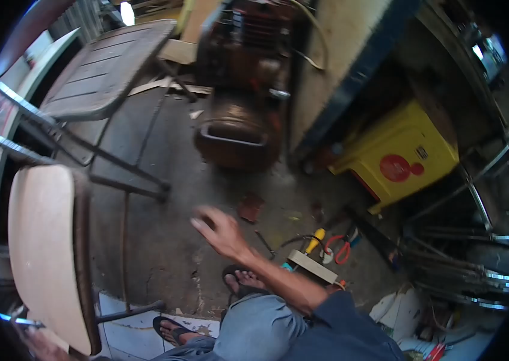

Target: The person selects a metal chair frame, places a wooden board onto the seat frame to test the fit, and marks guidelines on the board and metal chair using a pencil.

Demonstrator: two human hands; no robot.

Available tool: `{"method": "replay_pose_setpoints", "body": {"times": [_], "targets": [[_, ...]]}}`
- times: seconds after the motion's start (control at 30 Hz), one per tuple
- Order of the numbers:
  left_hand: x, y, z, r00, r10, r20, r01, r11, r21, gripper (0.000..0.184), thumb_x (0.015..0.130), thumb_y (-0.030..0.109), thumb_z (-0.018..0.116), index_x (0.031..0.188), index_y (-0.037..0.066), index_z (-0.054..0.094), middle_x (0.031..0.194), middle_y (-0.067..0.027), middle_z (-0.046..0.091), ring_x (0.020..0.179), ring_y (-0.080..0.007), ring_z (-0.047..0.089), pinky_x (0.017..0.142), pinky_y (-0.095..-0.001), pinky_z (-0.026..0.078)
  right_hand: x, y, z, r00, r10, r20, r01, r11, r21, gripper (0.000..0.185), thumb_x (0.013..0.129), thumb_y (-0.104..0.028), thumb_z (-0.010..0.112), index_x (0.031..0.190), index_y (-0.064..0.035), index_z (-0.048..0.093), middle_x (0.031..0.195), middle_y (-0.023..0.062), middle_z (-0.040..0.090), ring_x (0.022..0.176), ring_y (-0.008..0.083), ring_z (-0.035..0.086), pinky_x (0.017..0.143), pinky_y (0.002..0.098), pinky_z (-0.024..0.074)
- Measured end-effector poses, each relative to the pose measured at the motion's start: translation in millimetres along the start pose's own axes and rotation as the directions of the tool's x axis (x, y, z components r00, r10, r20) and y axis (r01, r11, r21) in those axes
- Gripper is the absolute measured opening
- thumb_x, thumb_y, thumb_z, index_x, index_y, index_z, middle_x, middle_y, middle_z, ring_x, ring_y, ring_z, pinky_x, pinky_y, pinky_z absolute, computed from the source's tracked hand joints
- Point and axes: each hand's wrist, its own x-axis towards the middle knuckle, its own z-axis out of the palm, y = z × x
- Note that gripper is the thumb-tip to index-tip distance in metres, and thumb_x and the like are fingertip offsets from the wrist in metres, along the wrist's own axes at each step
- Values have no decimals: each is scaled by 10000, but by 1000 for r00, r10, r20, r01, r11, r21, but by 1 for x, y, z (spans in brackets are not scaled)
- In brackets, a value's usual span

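My right hand (pixel 221 231) reaches out over the floor, blurred by motion. Its thumb stands apart from loosely bent fingers, and nothing shows between them. My left hand (pixel 47 346) is at the lower left edge, dim and partly cut off. It is close to the lower end of a pale wooden panel on a metal-framed chair (pixel 41 253); whether the fingers grip it is unclear. Beside my right forearm lie a yellow-handled screwdriver (pixel 314 239), a red-handled tool (pixel 342 253) and a beige rectangular block (pixel 313 266). A reddish-brown piece (pixel 251 206) rests beyond my hand.
A brown, rusty machine resembling a compressor (pixel 236 129) stands ahead. Another slatted chair (pixel 107 66) is at upper left. A yellow plastic stool (pixel 408 156) lies tipped under a table (pixel 333 84). Metal chair frames (pixel 477 265) crowd the right side. A dark saw-like blade (pixel 375 237) lies nearby.
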Motion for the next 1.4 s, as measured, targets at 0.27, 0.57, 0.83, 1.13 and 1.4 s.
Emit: {"method": "replay_pose_setpoints", "body": {"times": [0.27,0.57,0.83,1.13,1.4], "targets": [[-19,226,137,402,841,364,-833,500,-236,451,1020,202,546,1382,-60,485,1337,-274,579,1102,-369,673,873,-371,634,-228,90,-121,654,721,-230,-745,666,-30,423,899,-457,695,794,-52,754,626,109,661,596,191,641,592,364,487],[-98,340,222,-439,447,779,-739,314,-596,505,957,114,592,1428,-31,479,1315,-335,581,1094,-450,665,794,-497,622,-241,169,-240,502,529,-684,-817,548,-176,278,913,-272,621,1051,-44,700,914,224,705,856,414,693,742,495,525],[-164,354,260,-520,134,844,-773,347,-531,484,925,207,625,1394,122,542,1454,-149,526,1370,-332,467,1178,-496,316,-242,162,-258,573,585,-574,-807,525,-271,268,893,-181,648,1095,-10,686,951,215,713,852,345,712,759,435,538],[-170,331,269,-660,86,746,-658,412,-630,509,952,363,605,1416,162,541,1498,-130,499,1398,-296,453,1212,-484,275,-261,111,-181,780,594,-196,-624,761,-179,208,924,-221,608,998,-48,697,925,200,716,858,389,697,760,478,545],[-62,357,257,-125,366,922,-741,583,-332,464,857,145,671,1311,56,630,1387,-182,591,1337,-373,516,1139,-493,379,-170,113,-96,902,420,-101,-432,866,-252,250,918,-247,603,1063,-62,690,981,212,686,903,420,670,772,494,542]]}}
